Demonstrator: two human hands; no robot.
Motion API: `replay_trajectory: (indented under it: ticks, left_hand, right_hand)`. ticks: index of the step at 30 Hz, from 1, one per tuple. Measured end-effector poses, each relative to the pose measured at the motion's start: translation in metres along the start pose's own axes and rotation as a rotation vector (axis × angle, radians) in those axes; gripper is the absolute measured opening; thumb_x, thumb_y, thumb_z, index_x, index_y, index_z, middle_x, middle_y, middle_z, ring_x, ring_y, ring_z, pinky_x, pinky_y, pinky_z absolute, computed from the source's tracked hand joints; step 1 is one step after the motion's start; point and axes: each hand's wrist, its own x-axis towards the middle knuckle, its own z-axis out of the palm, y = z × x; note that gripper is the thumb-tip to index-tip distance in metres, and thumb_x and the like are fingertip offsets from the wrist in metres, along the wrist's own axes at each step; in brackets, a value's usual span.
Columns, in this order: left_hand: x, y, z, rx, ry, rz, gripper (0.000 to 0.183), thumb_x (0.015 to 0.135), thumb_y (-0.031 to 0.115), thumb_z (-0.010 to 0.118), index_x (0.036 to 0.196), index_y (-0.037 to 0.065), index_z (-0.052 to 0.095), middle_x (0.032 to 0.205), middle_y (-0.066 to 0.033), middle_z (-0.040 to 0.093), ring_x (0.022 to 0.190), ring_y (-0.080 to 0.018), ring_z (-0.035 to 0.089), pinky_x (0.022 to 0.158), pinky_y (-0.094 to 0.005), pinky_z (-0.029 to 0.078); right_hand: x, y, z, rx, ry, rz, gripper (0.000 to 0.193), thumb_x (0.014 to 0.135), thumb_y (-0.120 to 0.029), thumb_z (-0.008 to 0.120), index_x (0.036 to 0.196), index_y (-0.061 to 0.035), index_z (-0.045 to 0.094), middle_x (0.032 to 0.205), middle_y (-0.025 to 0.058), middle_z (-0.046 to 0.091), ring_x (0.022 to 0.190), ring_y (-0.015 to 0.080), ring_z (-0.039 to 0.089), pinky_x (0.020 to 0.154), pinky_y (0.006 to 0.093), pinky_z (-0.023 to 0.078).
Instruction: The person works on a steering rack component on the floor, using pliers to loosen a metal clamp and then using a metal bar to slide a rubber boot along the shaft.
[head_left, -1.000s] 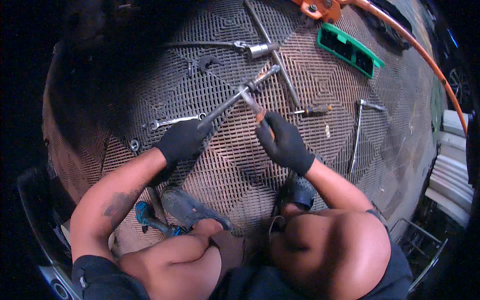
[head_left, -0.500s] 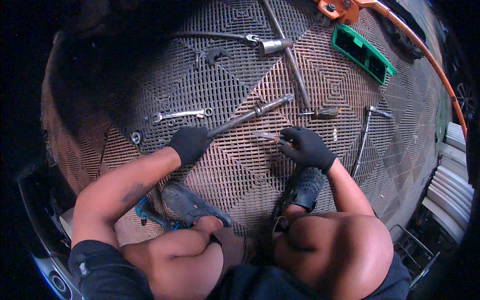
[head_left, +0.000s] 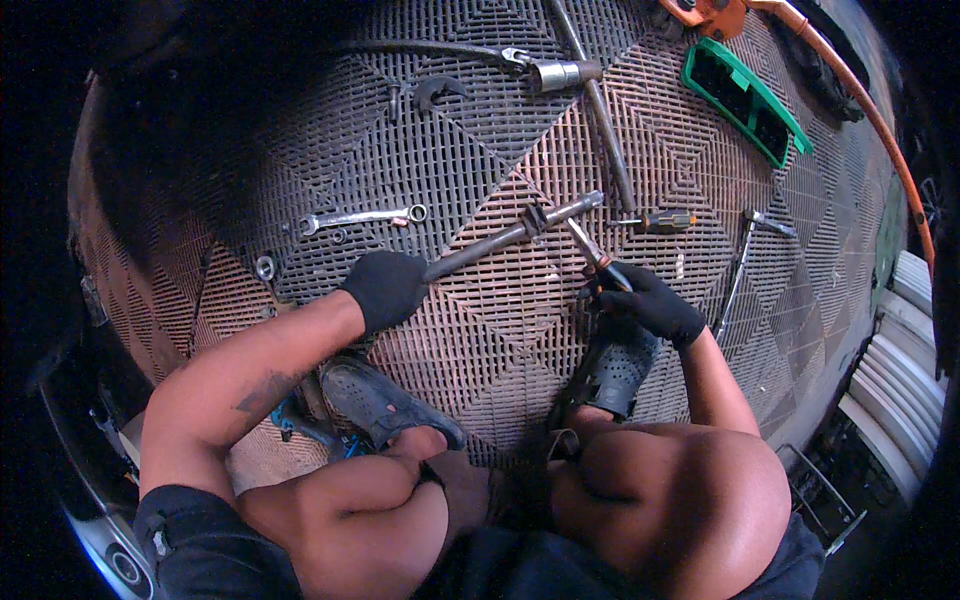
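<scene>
We see 1 wrench [head_left: 362, 218], 1 screwdriver [head_left: 668, 221] | left fingers [head_left: 412, 288]: closed round 1 collared rod [head_left: 482, 249] | right fingers [head_left: 643, 292]: closed round 1 silver-tipped tool [head_left: 589, 245]

On the grid floor [head_left: 490, 330] around me lay a combination wrench [head_left: 362, 218], a screwdriver [head_left: 670, 220] and a green tray [head_left: 742, 80] near an orange bar [head_left: 790, 15].

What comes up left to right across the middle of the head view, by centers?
Silver ring-shaped piece → gloved left hand → metal shaft it holds → gloved right hand, gripping a slim tool → L-shaped silver tool → pale stacked pieces
</scene>
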Motion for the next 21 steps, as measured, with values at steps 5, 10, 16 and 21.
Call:
replay_trajectory:
  ticks: [5, 10, 16, 21]
  left_hand:
    - [0.010, -0.006, -0.022, 0.038, -0.130, 0.039, 0.030, 0.091, 0.032, 0.056, 0.097, 0.007, 0.070, 0.090, -0.0208, 0.072, 0.086, -0.0404, 0.071, 0.080, -0.0530, 0.055]
    - [0.018, -0.017, -0.055, -0.034, -0.291, 0.013, 0.036, 0.092, 0.035, 0.054, 0.100, 0.005, 0.071, 0.100, -0.0233, 0.071, 0.095, -0.0398, 0.069, 0.088, -0.0503, 0.054]
    - [0.018, -0.027, -0.066, -0.028, -0.246, 0.067, 0.036, 0.093, 0.035, 0.054, 0.102, 0.004, 0.070, 0.102, -0.0237, 0.070, 0.096, -0.0397, 0.068, 0.088, -0.0494, 0.053]
    - [0.019, -0.036, -0.064, -0.065, -0.199, 0.087, 0.032, 0.093, 0.032, 0.055, 0.102, 0.005, 0.068, 0.101, -0.0239, 0.069, 0.095, -0.0412, 0.067, 0.086, -0.0495, 0.053]
  right_hand:
    - [-0.001, -0.001, 0.004, -0.192, -0.024, -0.173, 0.048, 0.096, -0.019, 0.065, 0.141, -0.0037, 0.054, 0.122, 0.0090, 0.066, 0.110, 0.0191, 0.061, 0.102, 0.0352, 0.048]
    - [0.008, -0.014, 0.016, -0.578, 0.176, -0.353, 0.050, 0.096, -0.015, 0.062, 0.144, -0.0058, 0.052, 0.134, 0.0220, 0.062, 0.121, 0.0368, 0.062, 0.104, 0.0427, 0.048]
    - [0.018, -0.026, 0.010, -0.660, 0.218, -0.414, 0.051, 0.096, -0.019, 0.066, 0.142, -0.0020, 0.051, 0.121, 0.0203, 0.068, 0.111, 0.0336, 0.067, 0.095, 0.0428, 0.052]
    - [0.029, -0.033, 0.008, -0.026, -0.096, -0.171, 0.038, 0.098, -0.028, 0.068, 0.125, -0.0022, 0.060, 0.099, 0.0036, 0.064, 0.089, 0.0133, 0.060, 0.082, 0.0320, 0.052]
